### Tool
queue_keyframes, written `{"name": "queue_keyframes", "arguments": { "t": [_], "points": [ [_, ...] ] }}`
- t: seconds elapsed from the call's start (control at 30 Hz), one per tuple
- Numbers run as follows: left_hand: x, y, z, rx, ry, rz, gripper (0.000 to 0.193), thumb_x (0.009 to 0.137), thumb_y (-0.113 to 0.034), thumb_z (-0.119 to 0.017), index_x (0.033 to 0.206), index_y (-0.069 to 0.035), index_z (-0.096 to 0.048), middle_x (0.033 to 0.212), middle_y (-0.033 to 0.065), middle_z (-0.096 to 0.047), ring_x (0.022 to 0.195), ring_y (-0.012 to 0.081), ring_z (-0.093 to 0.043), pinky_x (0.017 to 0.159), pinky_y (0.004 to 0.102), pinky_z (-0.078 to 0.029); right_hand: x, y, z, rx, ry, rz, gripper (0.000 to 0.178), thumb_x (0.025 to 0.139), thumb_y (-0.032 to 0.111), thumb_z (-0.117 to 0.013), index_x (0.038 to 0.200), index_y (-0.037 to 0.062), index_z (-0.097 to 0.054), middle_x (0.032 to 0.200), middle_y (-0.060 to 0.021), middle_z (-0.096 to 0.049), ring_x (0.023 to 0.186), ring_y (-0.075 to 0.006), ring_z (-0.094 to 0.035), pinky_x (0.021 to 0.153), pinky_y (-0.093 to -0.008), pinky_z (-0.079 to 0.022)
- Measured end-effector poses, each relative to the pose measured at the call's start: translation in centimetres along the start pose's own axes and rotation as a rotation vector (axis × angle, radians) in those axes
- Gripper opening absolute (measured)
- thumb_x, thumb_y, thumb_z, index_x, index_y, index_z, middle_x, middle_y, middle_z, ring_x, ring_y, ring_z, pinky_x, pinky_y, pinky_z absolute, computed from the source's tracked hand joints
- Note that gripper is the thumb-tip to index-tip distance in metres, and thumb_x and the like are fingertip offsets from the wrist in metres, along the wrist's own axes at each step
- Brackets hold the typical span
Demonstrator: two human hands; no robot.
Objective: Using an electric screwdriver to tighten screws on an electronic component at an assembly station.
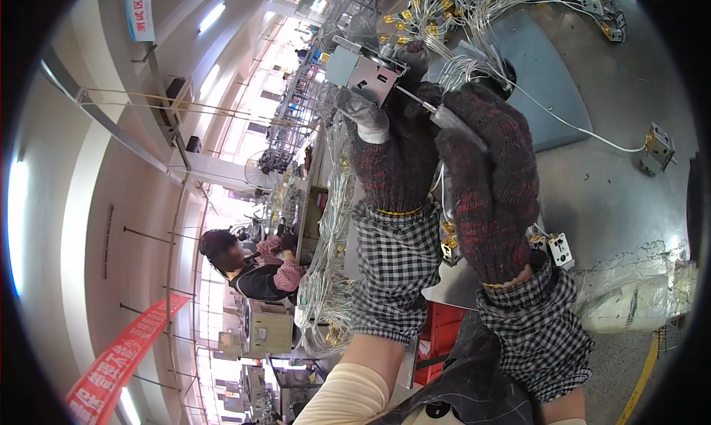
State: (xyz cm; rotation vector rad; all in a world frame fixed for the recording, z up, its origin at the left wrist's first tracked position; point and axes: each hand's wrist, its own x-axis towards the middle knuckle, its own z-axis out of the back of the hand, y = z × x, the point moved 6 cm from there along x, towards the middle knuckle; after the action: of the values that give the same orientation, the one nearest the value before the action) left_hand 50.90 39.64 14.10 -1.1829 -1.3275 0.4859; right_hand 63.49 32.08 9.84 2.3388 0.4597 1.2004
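Observation:
My left hand [394,147], in a dark knitted glove with pale-covered fingertips, is closed round a small silver metal housing [372,79] with slots in its face. It lifts the housing above the bench at the top centre. My right hand [495,177], gloved alike, wraps round the translucent grey handle of what looks like a screwdriver [453,123]. The tool's thin shaft points up and left, and its tip is at or close to the housing's lower right edge. Fingers behind the housing are partly hidden.
White wires with yellow-tagged ends [426,14] bunch on the metal bench [615,195], beside a blue-grey plate [548,91]. Wired metal units [657,149] lie at right. Clear plastic [622,295] covers the near edge. A red bin [442,332] stands below. Another person [255,266] works at left.

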Motion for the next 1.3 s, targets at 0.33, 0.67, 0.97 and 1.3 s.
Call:
{"name": "queue_keyframes", "arguments": {
  "t": [0.33,0.67,0.97,1.3],
  "points": [
    [-0.7,-1.1,-0.4,0.237,-0.104,-0.046,0.077,0.086,-0.064,-0.059,0.131,-0.003,-0.046,0.118,0.0143,-0.06,0.092,0.023,-0.06,0.076,0.0378,-0.053,-0.2,-0.1,0.0,0.041,-0.036,-0.097,0.031,0.086,0.001,-0.065,0.117,0.0004,-0.062,0.12,-0.015,-0.06,0.114,-0.029,-0.058,0.1,-0.0389,-0.045],
    [-0.1,0.2,-0.3,0.082,-0.096,0.031,0.079,0.085,-0.066,-0.058,0.13,-0.002,-0.048,0.118,0.0146,-0.06,0.089,0.0213,-0.06,0.075,0.0373,-0.053,0.0,-0.6,0.4,0.035,-0.04,-0.071,0.032,0.086,0.001,-0.065,0.117,0.0,-0.062,0.12,-0.0159,-0.06,0.113,-0.0303,-0.058,0.099,-0.0398,-0.046],
    [0.2,0.8,0.0,0.035,-0.109,0.067,0.081,0.084,-0.068,-0.057,0.129,-0.002,-0.049,0.118,0.0148,-0.061,0.088,0.0198,-0.059,0.073,0.037,-0.053,0.2,-0.3,0.4,-0.058,-0.015,-0.005,0.029,0.088,0.0,-0.063,0.116,-0.0003,-0.062,0.12,-0.0153,-0.06,0.114,-0.0289,-0.058,0.099,-0.039,-0.046],
    [0.2,0.6,0.6,0.007,-0.157,0.087,0.083,0.083,-0.07,-0.056,0.128,-0.001,-0.05,0.118,0.015,-0.061,0.086,0.0181,-0.058,0.072,0.0365,-0.053,-0.1,-0.4,0.2,-0.005,-0.03,0.002,0.028,0.089,0.004,-0.063,0.117,-0.0001,-0.062,0.119,-0.0164,-0.061,0.113,-0.0307,-0.058,0.099,-0.0409,-0.046]
  ]
}}
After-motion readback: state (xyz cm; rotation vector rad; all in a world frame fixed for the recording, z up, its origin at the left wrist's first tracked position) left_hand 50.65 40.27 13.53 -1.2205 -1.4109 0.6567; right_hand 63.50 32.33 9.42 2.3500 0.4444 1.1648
